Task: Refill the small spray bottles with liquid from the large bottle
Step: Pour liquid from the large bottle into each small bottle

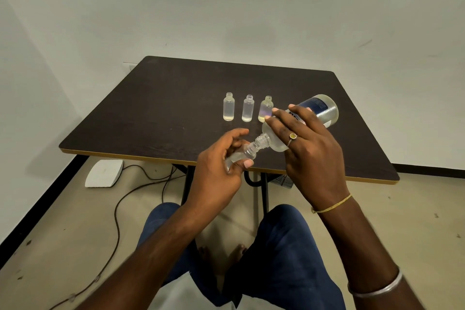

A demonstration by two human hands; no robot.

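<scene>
My right hand (305, 148) grips the large clear bottle (324, 108) with a dark blue label, tipped down to the left. Its open neck (261, 141) meets the mouth of a small clear bottle (245, 153), which my left hand (216, 173) holds tilted above the table's near edge. Three more small uncapped bottles stand upright in a row on the dark table (163, 108): a left one (228, 110), a middle one (248, 108) and a right one (266, 108), each with a little liquid at the bottom.
The table's near edge (125, 156) has a yellow trim. Under it lie black cables (118, 209), a white pad (104, 173) on the floor and the table legs (186, 184). White walls stand behind and to the left. My knees are below the hands.
</scene>
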